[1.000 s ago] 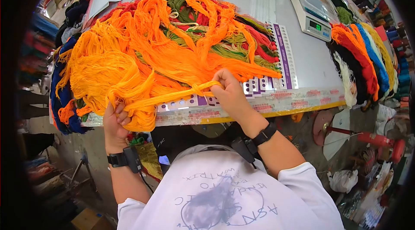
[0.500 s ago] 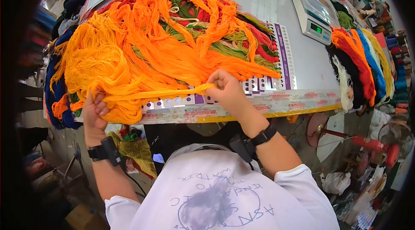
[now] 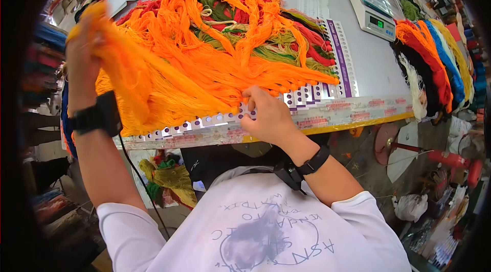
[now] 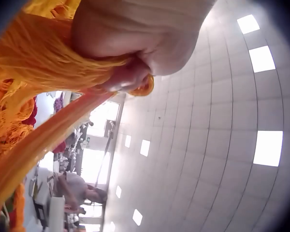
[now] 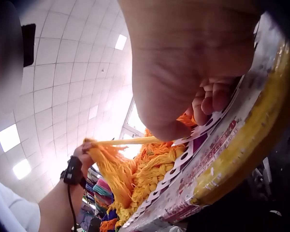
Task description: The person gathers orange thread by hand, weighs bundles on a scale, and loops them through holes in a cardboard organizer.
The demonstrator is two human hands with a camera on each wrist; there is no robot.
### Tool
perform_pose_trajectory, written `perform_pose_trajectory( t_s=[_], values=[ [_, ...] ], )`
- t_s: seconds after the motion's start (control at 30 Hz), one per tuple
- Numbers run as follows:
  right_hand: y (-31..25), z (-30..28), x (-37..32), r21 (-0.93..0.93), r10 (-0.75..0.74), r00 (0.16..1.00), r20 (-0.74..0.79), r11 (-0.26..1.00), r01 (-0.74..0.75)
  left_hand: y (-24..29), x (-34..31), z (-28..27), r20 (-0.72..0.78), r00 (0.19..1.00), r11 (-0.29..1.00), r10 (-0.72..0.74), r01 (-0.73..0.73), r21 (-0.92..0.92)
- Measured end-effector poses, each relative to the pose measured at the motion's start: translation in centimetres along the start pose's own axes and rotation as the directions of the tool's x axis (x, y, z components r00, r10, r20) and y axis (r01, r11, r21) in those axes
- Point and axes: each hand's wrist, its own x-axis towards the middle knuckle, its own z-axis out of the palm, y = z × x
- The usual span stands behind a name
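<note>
Orange yarn hank: soft, light and loose-stranded. It runs from the left hand down to the right hand.

Left hand: held up above the near edge of the tabletop, with fingers closed round the upper end of the hank. The left wrist view confirms this. Motion blur noted.

Right hand: low at that edge, fingertips curled and pinching the lower end of the hank. The punched card strip lies directly beneath it.

Beyond the right hand lies a mixed heap of orange, green and red yarn. Farther right of that hand are a digital scale and coloured skeins hanging over the edge.

Handling assessment: the hank is likely to sag, spread and snag on neighbouring strands. It is not fragile and should slip little. It is best taken with a full grip near each end, all strands bunched, under steady tension.
</note>
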Motion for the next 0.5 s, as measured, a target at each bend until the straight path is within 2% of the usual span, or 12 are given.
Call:
perform_pose_trajectory(
  t_s=[0.03, 0.07, 0.1, 0.13, 0.17, 0.2, 0.23, 0.3, 0.33, 0.4, 0.43, 0.5],
  values=[
    [0.1, 0.0, -0.1, 0.052, 0.046, 0.999, 0.008, 0.998, -0.047, -0.2, 0.2, 1.6, -0.007, 1.0, 0.926, -0.018, 0.02, 0.377],
    [0.2, 0.0, 0.1, 0.108, 0.086, 0.996, 0.021, 0.99, -0.087, -0.1, 0.1, 2.5, -0.03, 0.999, 0.712, -0.028, 0.041, 0.701],
    [0.5, 0.1, 0.0, 0.118, 0.063, 0.998, 0.018, 0.991, -0.065, -0.8, -0.6, 2.6, -0.017, 0.998, 0.783, -0.067, 0.063, 0.619],
    [1.0, 0.2, -0.2, 0.257, 0.101, 0.995, 0.018, 0.961, -0.102, -0.3, -2.5, 4.5, -0.032, 0.995, 0.828, -0.098, 0.099, 0.551],
    [1.2, 0.2, -0.1, 0.39, 0.137, 0.99, 0.025, 0.911, -0.136, -0.3, -4.0, 5.0, 0.03, 0.965, 0.911, -0.262, 0.237, 0.337],
    [0.9, 0.1, 0.1, 0.405, 0.122, 0.992, 0.022, 0.907, -0.12, -0.8, -5.1, 4.5, 0.108, 0.91, 0.916, -0.4, 0.402, -0.002],
    [0.2, -0.2, 0.0, 0.514, 0.119, 0.992, -0.044, 0.854, -0.08, -2.1, -6.3, 3.9, 0.323, 0.839, 0.776, -0.439, 0.535, -0.335],
    [-2.2, -1.1, 0.0, 0.679, 0.109, 0.985, -0.137, 0.734, 0.013, -2.8, -9.9, 7.9, 0.46, 0.837, 0.67, -0.297, 0.526, -0.524],
    [-3.8, -1.9, 0.2, 0.68, 0.106, 0.986, -0.129, 0.733, 0.01, -3.0, -11.0, 8.9, 0.453, 0.84, 0.671, -0.299, 0.522, -0.526],
    [-6.4, -3.7, 0.8, 0.476, -0.091, 0.944, -0.316, 0.846, 0.241, -3.5, -12.5, 10.6, 0.65, 0.743, 0.508, -0.158, 0.626, -0.591],
    [-7.1, -4.3, 1.1, 0.467, -0.091, 0.944, -0.317, 0.851, 0.239, -3.7, -13.0, 11.2, 0.653, 0.742, 0.502, -0.152, 0.627, -0.595],
    [-8.0, -5.0, 1.4, 0.181, -0.373, 0.834, -0.407, 0.861, 0.475, -4.0, -14.0, 12.0, 0.69, 0.708, 0.48, -0.149, 0.662, -0.576]
  ],
)
